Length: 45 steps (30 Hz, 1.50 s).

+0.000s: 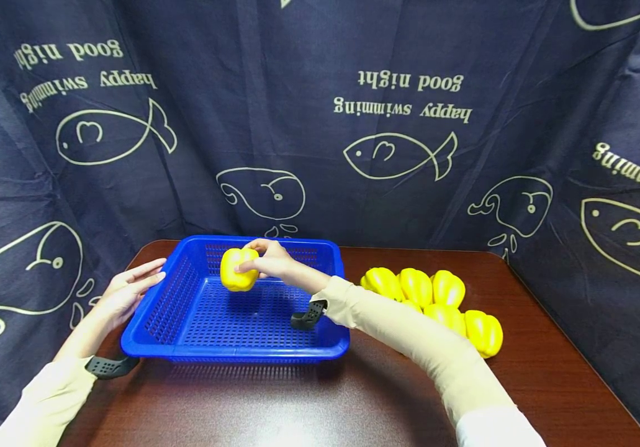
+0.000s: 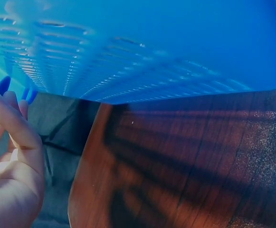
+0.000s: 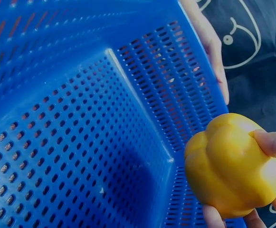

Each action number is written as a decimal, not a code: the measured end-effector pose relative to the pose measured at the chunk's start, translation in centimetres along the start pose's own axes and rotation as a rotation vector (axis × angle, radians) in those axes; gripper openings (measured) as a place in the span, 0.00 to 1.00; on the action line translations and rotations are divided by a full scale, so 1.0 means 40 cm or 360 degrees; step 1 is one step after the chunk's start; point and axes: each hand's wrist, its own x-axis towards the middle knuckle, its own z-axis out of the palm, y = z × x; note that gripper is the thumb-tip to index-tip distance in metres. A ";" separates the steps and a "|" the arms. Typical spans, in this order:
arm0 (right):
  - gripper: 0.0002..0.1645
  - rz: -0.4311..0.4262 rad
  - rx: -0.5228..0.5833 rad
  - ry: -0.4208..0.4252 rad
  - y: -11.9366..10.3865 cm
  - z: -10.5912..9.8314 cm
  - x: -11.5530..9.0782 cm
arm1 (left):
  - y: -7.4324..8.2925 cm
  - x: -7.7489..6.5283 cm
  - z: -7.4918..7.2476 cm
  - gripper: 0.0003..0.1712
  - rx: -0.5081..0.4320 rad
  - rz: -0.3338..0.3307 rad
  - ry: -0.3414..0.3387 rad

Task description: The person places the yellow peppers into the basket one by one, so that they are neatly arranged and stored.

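In the head view, my right hand (image 1: 272, 259) pinches a yellow bell pepper (image 1: 239, 269) between thumb and fingers, above the floor of a blue plastic basket (image 1: 241, 352). Close up in the right wrist view, fingertips (image 3: 274, 145) press on the sides of the bell pepper (image 3: 233, 166), near one basket corner. Beyond the basket's left side is my left hand (image 1: 124, 295), its extended fingers touching the outside of the rim. The left wrist view shows that hand (image 2: 16, 156) beside the perforated blue wall (image 2: 142, 57).
Several yellow bell peppers (image 1: 447, 289) lie grouped on the brown table (image 1: 409, 397), right of the basket. My right forearm (image 1: 403, 323) crosses over the basket's right rim and part of the group. A dark blue curtain (image 1: 297, 124) with fish drawings hangs behind the table and along its sides.
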 end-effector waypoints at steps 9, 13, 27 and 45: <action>0.24 0.0002 -0.0028 0.0038 0.019 0.045 0.028 | -0.003 -0.003 0.003 0.17 -0.0003 0.0030 0.0004; 0.24 -0.0014 -0.0082 0.0036 0.022 0.061 0.039 | 0.000 -0.004 0.006 0.17 0.0009 0.0029 0.0009; 0.24 -0.0084 -0.0169 0.0124 0.049 0.114 0.079 | 0.002 -0.002 0.009 0.18 -0.0010 0.0005 0.0012; 0.23 -0.0137 -0.0315 0.0224 0.071 0.168 0.113 | 0.002 -0.004 0.001 0.17 0.0038 -0.0032 0.0059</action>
